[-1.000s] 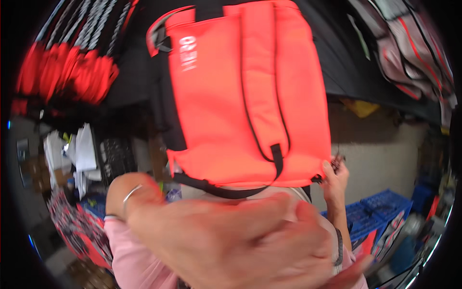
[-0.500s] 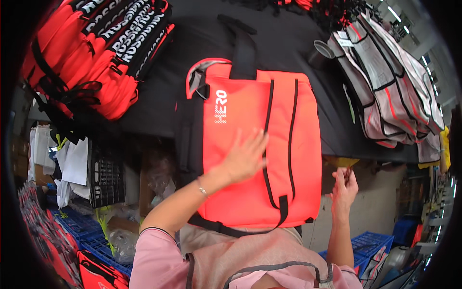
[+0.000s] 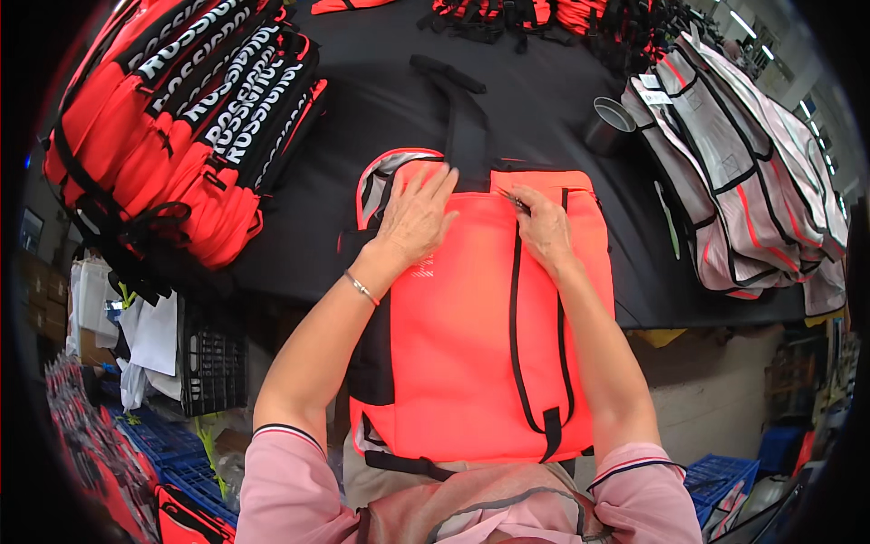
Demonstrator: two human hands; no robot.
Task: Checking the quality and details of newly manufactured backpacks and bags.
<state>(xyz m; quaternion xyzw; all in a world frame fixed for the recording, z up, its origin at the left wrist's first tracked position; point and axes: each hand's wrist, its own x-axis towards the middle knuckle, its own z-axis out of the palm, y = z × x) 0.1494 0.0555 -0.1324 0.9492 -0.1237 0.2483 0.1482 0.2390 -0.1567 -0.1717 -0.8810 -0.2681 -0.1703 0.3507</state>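
Note:
A bright coral-red bag [image 3: 462, 344] with black trim lies at the table's near edge, its lower end against my body. My left hand [image 3: 417, 213] rests flat on its upper left part, fingers stretched out and partly over the white printing. At the upper edge, my right hand [image 3: 546, 227] is closed around a small dark tool [image 3: 519, 203], whose tip points at the seam; its exact kind is hidden by the fingers. A wide black strap [image 3: 467, 136] runs from the bag's top away over the table. The upper left corner flap [image 3: 376, 181] shows grey lining.
Red and black bags [image 3: 172, 181] are stacked at the left of the black-covered table [image 3: 362, 82]. Grey bags [image 3: 725, 172] are piled at the right, beside a dark cup [image 3: 609, 125]. Below stand a black crate [image 3: 213, 367] and blue crates [image 3: 720, 480].
My left hand has slid up to the bag's top left. My right hand has come from beside the bag to its upper edge with the small dark tool. The bag sits slightly lower in view.

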